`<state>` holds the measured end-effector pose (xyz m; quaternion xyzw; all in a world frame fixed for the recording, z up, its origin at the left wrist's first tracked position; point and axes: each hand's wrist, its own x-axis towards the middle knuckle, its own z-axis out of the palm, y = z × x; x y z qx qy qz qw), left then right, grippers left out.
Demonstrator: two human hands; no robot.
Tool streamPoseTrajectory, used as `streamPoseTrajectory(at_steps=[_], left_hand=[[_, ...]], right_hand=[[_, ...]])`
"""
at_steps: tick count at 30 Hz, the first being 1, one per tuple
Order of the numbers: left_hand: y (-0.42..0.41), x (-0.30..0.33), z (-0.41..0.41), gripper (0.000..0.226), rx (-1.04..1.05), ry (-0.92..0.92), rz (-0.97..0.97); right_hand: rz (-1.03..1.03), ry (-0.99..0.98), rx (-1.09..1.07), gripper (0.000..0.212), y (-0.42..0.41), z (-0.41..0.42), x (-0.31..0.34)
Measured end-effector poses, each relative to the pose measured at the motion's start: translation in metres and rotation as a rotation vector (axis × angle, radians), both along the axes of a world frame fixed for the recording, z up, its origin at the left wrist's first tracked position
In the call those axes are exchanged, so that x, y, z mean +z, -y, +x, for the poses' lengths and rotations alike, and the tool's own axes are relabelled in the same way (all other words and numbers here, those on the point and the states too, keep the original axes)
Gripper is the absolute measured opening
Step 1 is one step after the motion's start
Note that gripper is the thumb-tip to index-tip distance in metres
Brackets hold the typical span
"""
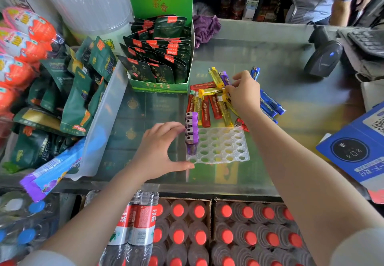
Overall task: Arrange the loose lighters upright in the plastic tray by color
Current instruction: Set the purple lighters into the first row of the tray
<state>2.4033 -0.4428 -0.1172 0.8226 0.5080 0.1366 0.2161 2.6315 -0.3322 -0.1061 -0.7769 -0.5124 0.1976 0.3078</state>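
at a shop's glass counter (239, 53), we are steadying the clear plastic tray (223, 147) with our left hand (160, 151), thumb and fingers spread against its left edge, while our right hand (245, 93) is pinching a purple lighter (225, 78) in the loose pile (216, 101) just beyond the tray. four purple lighters (192, 130) are standing upright in the leftmost column, so we are judging the purple step nearly done. the pinched lighter is lying flat, long axis running away from us, head far, and next is needing turning base-down over the open near hole.
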Motion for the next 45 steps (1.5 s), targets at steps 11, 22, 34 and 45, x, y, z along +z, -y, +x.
streamPoseTrajectory(at_steps=[11, 22, 34, 45], left_hand=[[0.002, 0.001, 0.000, 0.092, -0.003, 0.011, -0.011], [0.001, 0.000, -0.001, 0.089, -0.008, -0.008, 0.039], [0.004, -0.003, 0.000, 0.081, -0.002, -0.047, 0.051], [0.002, -0.004, 0.000, 0.081, 0.002, -0.046, 0.046]], right_hand=[[-0.060, 0.133, 0.019, 0.014, 0.018, 0.003, 0.016], [0.122, -0.322, 0.331, 0.027, 0.154, -0.045, 0.036], [0.117, -0.247, 0.345, 0.038, 0.171, -0.066, 0.011], [0.071, 0.002, 0.416, 0.016, 0.171, -0.070, 0.010]])
